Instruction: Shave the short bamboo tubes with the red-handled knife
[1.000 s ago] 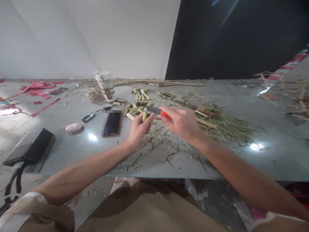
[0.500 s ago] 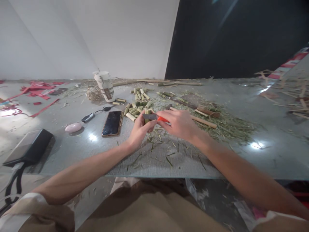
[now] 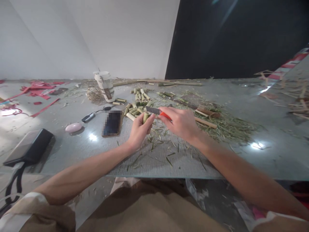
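Between the thumb and fingers of my left hand (image 3: pixel 139 130) is a short piece of bamboo (image 3: pixel 145 117), its pale cut end tilted up. My right hand (image 3: pixel 180 124) is closed round the orange-red handle of a knife (image 3: pixel 152 110). The dark blade points left, just above the bamboo piece; whether it touches cannot be told. Behind my left hand lies a heap of short green bamboo pieces (image 3: pixel 140 100). Green shavings (image 3: pixel 231 124) are piled to the right, beyond my right hand, with a light wooden stick (image 3: pixel 205 122) lying across them.
Left of my hands lie a phone (image 3: pixel 112 123), a pink oval object (image 3: pixel 73 127) and a key fob (image 3: pixel 88 117). Behind them stand a paper cup (image 3: pixel 105 85) and a woven ball (image 3: pixel 94 93). A black box (image 3: pixel 30 145) sits at the left front edge. Red strips (image 3: pixel 40 88) lie farther back.
The knife has lifted off the bamboo piece, up and slightly right, with my right hand. My left hand has tilted the bamboo piece, showing its cut end more.
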Motion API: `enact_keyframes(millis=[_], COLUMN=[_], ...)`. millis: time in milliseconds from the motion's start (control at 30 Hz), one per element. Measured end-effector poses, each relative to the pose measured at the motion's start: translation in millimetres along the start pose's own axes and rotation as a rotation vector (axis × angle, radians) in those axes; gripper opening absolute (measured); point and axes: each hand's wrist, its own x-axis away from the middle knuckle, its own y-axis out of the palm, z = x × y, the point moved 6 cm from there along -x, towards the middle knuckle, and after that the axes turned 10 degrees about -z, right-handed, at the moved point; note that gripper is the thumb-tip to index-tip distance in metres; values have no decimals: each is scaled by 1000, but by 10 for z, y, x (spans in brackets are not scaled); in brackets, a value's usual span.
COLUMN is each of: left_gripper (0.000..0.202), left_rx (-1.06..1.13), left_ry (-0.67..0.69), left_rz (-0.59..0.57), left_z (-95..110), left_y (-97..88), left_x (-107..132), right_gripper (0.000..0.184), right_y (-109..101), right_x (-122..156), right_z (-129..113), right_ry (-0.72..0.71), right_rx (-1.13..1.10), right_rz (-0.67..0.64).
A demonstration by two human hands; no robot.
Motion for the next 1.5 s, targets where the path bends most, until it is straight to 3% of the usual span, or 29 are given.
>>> enact_keyframes(millis=[300, 600, 833, 1167, 1500], left_gripper=[31, 18, 27, 37, 47], left_rx=[-2, 111, 83, -67, 14], left_ry=[-18, 39, 51, 20, 5], left_rz=[-15, -38, -53, 12, 61], left_z=[-25, -18, 20, 48, 13], left_y=[-19, -3, 19, -23, -48], left_x=[-39, -28, -26, -15, -9], right_gripper=[36, 33, 31, 32, 37], right_y=[9, 30, 13, -16, -21], right_x=[-5, -2, 1, 12, 2], right_z=[36, -36, -49, -69, 27], right_ry=[9, -124, -121, -62, 22], right_rx=[-12, -57, -54, 36, 7], right_rz=[-7, -53, -37, -8, 28])
